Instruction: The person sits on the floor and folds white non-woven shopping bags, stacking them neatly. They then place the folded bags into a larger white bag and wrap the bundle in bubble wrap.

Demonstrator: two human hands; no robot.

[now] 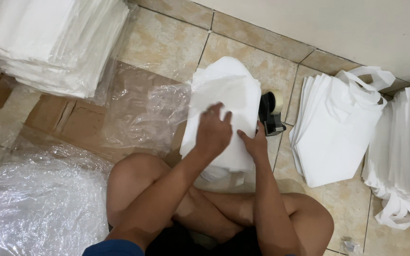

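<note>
Tiled floor (167, 45): left hand (213, 132) spread flat atop folded white bag stack (224, 92), right hand (255, 144) gripping its edge beside tape dispenser (270, 114); best squared evenly, pressed firmly.

Light is bright and even, shadows soft. Glare washes out the white bags stack (48, 42) far left; the left hand (213, 132) is slightly blurred.
</note>
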